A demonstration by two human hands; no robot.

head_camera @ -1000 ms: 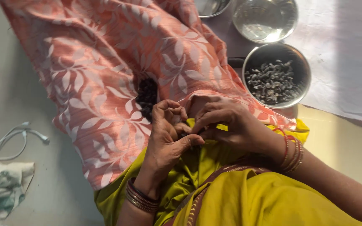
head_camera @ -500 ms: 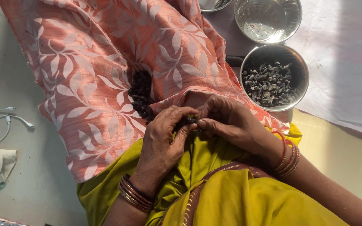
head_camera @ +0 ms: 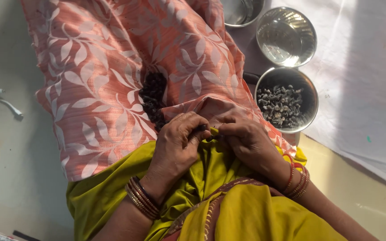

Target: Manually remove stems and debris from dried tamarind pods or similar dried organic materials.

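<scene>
Both hands meet over her lap: the left hand [head_camera: 177, 143] and right hand [head_camera: 246, 142] pinch one small dark piece [head_camera: 204, 128] between closed fingertips, beside the dark heap [head_camera: 153, 99] cradled in the pink leaf-patterned cloth [head_camera: 99, 76]; a steel bowl of dark pieces [head_camera: 286, 100] sits within reach.

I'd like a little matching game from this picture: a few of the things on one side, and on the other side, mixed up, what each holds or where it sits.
Things:
1. Near steel bowl
2. Far steel bowl
3. Pink leaf-print cloth
4. Bangles

Places or states:
A. Worn on the left wrist
B. Holds nothing but shine
C. Filled with small dark pieces
D. Spread over the lap, with a dark heap in its fold

Pairs: 1-C, 2-B, 3-D, 4-A

The left hand and right hand meet over the yellow-green cloth, pinching something small between the fingertips.
</scene>
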